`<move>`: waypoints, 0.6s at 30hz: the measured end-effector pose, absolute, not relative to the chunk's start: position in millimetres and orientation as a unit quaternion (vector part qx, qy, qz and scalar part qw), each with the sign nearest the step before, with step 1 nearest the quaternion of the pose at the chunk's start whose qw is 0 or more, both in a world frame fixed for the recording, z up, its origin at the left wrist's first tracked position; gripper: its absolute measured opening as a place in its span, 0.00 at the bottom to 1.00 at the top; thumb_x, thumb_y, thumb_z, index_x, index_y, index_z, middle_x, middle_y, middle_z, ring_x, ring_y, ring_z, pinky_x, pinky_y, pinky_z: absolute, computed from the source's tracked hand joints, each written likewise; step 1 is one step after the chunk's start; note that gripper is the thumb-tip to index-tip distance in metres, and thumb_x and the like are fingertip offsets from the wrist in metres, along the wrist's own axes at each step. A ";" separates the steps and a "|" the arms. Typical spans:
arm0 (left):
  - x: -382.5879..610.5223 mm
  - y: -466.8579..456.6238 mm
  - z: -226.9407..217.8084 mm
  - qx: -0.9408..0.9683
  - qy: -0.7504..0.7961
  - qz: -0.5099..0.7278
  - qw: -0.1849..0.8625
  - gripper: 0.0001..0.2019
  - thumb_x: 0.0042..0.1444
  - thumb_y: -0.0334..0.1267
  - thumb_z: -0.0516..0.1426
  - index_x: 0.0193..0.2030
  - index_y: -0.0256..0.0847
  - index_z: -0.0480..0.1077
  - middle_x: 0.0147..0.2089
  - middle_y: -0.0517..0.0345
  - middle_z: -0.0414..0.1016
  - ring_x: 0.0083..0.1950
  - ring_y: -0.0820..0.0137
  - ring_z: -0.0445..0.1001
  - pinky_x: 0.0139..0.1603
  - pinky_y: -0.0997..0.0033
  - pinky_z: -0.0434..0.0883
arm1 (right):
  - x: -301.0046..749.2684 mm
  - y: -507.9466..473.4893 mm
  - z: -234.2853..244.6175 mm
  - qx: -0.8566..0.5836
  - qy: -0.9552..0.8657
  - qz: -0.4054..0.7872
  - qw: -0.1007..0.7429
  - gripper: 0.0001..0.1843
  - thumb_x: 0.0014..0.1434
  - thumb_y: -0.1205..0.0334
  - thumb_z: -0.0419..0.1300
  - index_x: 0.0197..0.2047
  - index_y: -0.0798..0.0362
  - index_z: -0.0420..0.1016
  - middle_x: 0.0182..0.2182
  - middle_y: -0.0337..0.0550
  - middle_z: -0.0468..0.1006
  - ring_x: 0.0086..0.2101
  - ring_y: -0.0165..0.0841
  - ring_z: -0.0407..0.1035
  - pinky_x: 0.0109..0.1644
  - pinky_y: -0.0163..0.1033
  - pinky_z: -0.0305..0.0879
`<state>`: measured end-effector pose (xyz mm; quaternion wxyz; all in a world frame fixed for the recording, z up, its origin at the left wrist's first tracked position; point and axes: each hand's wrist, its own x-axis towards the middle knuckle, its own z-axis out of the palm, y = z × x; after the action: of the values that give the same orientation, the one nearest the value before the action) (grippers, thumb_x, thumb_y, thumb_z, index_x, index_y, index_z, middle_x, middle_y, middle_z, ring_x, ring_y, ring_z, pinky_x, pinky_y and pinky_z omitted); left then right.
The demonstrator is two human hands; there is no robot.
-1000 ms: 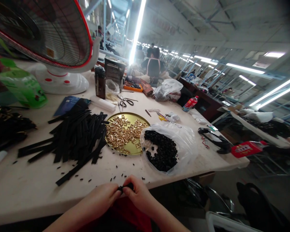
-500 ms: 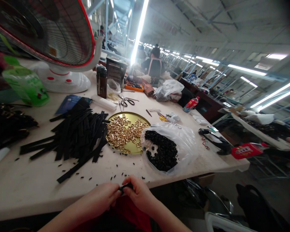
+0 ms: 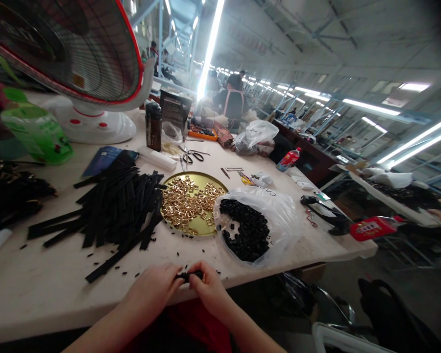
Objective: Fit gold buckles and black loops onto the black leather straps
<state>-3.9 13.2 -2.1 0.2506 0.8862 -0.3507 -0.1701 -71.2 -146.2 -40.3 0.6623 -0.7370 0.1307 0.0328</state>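
At the table's front edge my left hand point(image 3: 158, 283) and my right hand point(image 3: 208, 283) pinch a short black strap piece point(image 3: 188, 276) between them. Fingers hide most of it, and any small part on it cannot be made out. Behind my hands lies a round gold tray point(image 3: 209, 226) heaped with gold metal buckles point(image 3: 183, 198). To its right, an open clear plastic bag point(image 3: 284, 215) holds many small black pieces point(image 3: 248, 235). A pile of black straps point(image 3: 113, 206) spreads left of the tray. Loose black bits are scattered on the tabletop nearby.
A white fan with a red rim point(image 3: 95, 54) stands at the back left beside a green pouch point(image 3: 35, 127). Scissors point(image 3: 193, 156), a dark bottle point(image 3: 153, 126) and a red drink bottle point(image 3: 289, 159) sit farther back. Another red bottle point(image 3: 375, 228) is at the right edge. A person point(image 3: 233, 98) is in the background.
Both hands have risen slightly and shifted a little away from me, and more of the black strap piece shows between the fingers. The view has moved slightly.
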 end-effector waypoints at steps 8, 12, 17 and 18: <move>5.3 12.6 13.4 0.814 -0.247 -0.232 0.472 0.15 0.54 0.48 0.48 0.27 0.41 0.68 0.24 0.61 0.70 0.26 0.70 0.68 0.28 0.73 0.63 | -61.2 -143.4 -26.8 -0.339 0.153 0.045 0.927 0.16 0.46 0.59 0.65 0.32 0.53 0.61 0.15 0.28 0.61 0.15 0.18 0.46 0.20 0.27 0.40; 8.5 1.4 10.8 0.696 -0.149 -0.379 0.592 0.14 0.50 0.49 0.52 0.25 0.39 0.67 0.22 0.64 0.68 0.23 0.74 0.64 0.21 0.77 0.59 | -68.1 -134.9 -19.7 -0.357 0.130 0.063 0.923 0.15 0.46 0.58 0.65 0.32 0.53 0.62 0.16 0.30 0.64 0.15 0.19 0.48 0.20 0.28 0.42; 8.3 -2.0 17.3 0.657 -0.125 -0.405 0.624 0.13 0.42 0.47 0.59 0.22 0.38 0.66 0.19 0.67 0.66 0.23 0.76 0.62 0.24 0.77 0.58 | -76.1 -134.7 -19.1 -0.551 0.135 0.024 0.823 0.15 0.49 0.54 0.62 0.32 0.54 0.63 0.17 0.31 0.66 0.17 0.22 0.52 0.22 0.30 0.45; 7.2 -2.6 17.5 0.659 -0.116 -0.402 0.625 0.14 0.40 0.48 0.60 0.21 0.38 0.66 0.18 0.67 0.65 0.22 0.76 0.62 0.24 0.77 0.58 | -77.2 -134.8 -19.0 -0.602 0.136 -0.002 0.787 0.14 0.49 0.54 0.62 0.32 0.54 0.64 0.18 0.32 0.66 0.18 0.22 0.54 0.23 0.30 0.47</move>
<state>7.2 -2.6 17.5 0.6248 0.6595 -0.1159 -0.4016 -77.2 -134.8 -19.0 0.7868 -0.6020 0.1362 -0.0015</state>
